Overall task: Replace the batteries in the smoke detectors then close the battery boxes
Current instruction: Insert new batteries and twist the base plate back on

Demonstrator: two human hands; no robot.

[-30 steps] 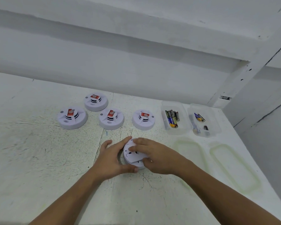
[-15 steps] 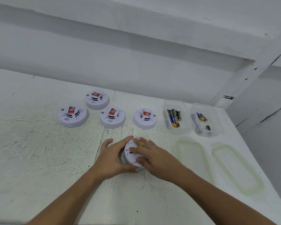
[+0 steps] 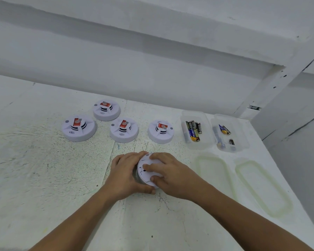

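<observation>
A white smoke detector [image 3: 145, 175] lies back-up on the table between both hands. My left hand [image 3: 124, 173] grips its left rim, thumb curled under the near edge. My right hand [image 3: 168, 173] covers its back plate, with fingers and thumb pinching across it. Several other detectors stand face-up with red stickers behind: one at far left [image 3: 78, 128], one at the back [image 3: 106, 109], one in the middle [image 3: 124, 129], one on the right [image 3: 160, 131]. A clear box [image 3: 207, 134] holds several batteries [image 3: 193, 130]. A second clear box [image 3: 240, 136] holds a few batteries [image 3: 225, 130].
Two clear lids lie flat at right, one [image 3: 213, 170] near my right hand, the other [image 3: 263, 187] close to the table's right edge. A white wall rises behind the table [image 3: 43, 178]. The table's right edge drops off beyond the lids.
My right hand has shifted over the detector's back plate, its fingers turning a little. My left hand stays on the rim. The view has tilted slightly.
</observation>
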